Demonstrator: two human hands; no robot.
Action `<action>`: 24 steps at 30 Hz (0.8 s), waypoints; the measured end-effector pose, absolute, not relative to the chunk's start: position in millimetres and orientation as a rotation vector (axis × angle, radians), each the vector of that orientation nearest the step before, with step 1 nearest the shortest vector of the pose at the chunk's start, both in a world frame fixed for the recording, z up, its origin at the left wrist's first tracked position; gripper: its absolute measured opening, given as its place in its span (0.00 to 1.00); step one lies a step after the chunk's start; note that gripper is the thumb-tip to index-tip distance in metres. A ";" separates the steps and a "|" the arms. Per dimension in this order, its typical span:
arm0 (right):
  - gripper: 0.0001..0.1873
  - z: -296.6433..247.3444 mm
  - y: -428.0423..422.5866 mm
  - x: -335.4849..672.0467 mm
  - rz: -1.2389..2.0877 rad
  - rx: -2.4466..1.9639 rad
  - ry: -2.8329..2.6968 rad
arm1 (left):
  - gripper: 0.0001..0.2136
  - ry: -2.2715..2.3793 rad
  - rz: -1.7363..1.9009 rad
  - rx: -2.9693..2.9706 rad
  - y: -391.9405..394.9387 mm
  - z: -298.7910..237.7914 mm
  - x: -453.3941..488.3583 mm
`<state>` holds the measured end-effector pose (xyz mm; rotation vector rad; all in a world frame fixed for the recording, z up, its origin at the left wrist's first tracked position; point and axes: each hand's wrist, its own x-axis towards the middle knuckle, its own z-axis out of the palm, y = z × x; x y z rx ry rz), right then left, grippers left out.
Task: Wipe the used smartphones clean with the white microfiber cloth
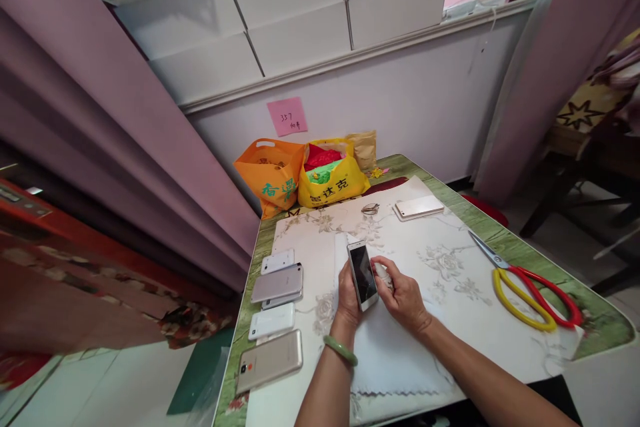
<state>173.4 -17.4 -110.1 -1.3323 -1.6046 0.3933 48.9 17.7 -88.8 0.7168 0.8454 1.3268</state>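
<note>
Both hands full: my left hand [349,298] grips the phone [363,275], long axis away; right hand [406,298] holds cloth [384,275] against it.

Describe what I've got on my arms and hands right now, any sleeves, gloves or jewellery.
Both forearms are bare, no sleeves in view. The left hand and right hand wear no gloves. A smooth, round green bangle, jade-like, circles the left wrist. No watch shows.

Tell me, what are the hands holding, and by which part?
The left hand grips a phone around its lower half. The right hand pinches a small white wad, maybe cloth, beside the phone.
</note>
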 end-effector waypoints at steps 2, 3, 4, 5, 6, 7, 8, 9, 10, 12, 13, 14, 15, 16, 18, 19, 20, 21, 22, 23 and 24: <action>0.20 -109.8 -17.3 173.5 0.389 -1.336 -1.611 | 0.10 0.817 1.314 0.680 19.1 -91.2 47.6; 0.21 -109.2 -17.4 173.5 0.383 -1.336 -1.613 | 0.10 0.799 1.294 0.623 20.5 -93.6 47.0; 0.22 -108.4 -17.5 173.4 0.375 -1.335 -1.620 | 0.11 0.779 1.265 0.550 22.3 -96.7 46.2; 0.23 -107.4 -17.7 173.2 0.368 -1.331 -1.631 | 0.12 0.759 1.234 0.468 24.4 -100.1 45.4; 0.24 -106.4 -17.8 172.9 0.362 -1.328 -1.643 | 0.13 0.739 1.206 0.391 26.5 -103.7 44.5; 0.25 -105.3 -17.9 172.6 0.358 -1.325 -1.651 | 0.14 0.719 1.184 0.328 28.5 -107.0 43.5; 0.25 -104.4 -18.1 172.2 0.357 -1.322 -1.656 | 0.15 0.704 1.177 0.285 30.2 -110.0 42.5; 0.25 -103.8 -18.1 171.9 0.356 -1.323 -1.657 | 0.15 0.696 1.183 0.267 31.5 -112.5 41.5; 0.25 -103.4 -18.2 171.7 0.353 -1.324 -1.654 | 0.15 0.699 1.199 0.269 32.3 -114.6 40.5; 0.25 -103.7 -18.3 171.6 0.349 -1.322 -1.649 | 0.14 0.724 1.235 0.313 32.5 -117.7 38.7; 0.24 -104.4 -18.4 171.8 0.350 -1.314 -1.653 | 0.14 0.739 1.252 0.339 32.2 -119.0 37.9; 0.23 -105.2 -18.6 172.0 0.356 -1.300 -1.662 | 0.14 0.747 1.261 0.358 31.9 -120.4 37.2; 0.22 -106.1 -18.8 172.3 0.362 -1.282 -1.670 | 0.14 0.745 1.263 0.369 31.7 -121.8 36.6; 0.22 -106.9 -19.1 172.6 0.372 -1.263 -1.680 | 0.14 0.731 1.263 0.375 31.7 -123.4 36.1; 0.21 -107.6 -19.7 173.2 0.388 -1.242 -1.698 | 0.14 0.699 1.262 0.373 33.1 -126.9 35.8; 0.21 -107.2 -20.0 173.4 0.394 -1.239 -1.706 | 0.14 0.684 1.256 0.372 34.2 -128.6 36.0; 0.21 -106.5 -20.2 173.6 0.399 -1.241 -1.716 | 0.13 0.672 1.251 0.366 35.5 -130.1 36.4; 0.22 -105.5 -20.4 173.7 0.401 -1.244 -1.727 | 0.12 0.662 1.249 0.356 36.6 -131.4 37.1; 0.22 -104.4 -20.5 173.7 0.401 -1.243 -1.739 | 0.10 0.656 1.248 0.345 37.6 -132.2 37.7; 0.23 -103.3 -20.6 173.6 0.398 -1.241 -1.747 | 0.09 0.652 1.250 0.333 38.1 -132.5 38.3; 0.24 -102.5 -20.6 173.6 0.395 -1.238 -1.756 | 0.09 0.650 1.255 0.324 38.2 -132.2 38.8</action>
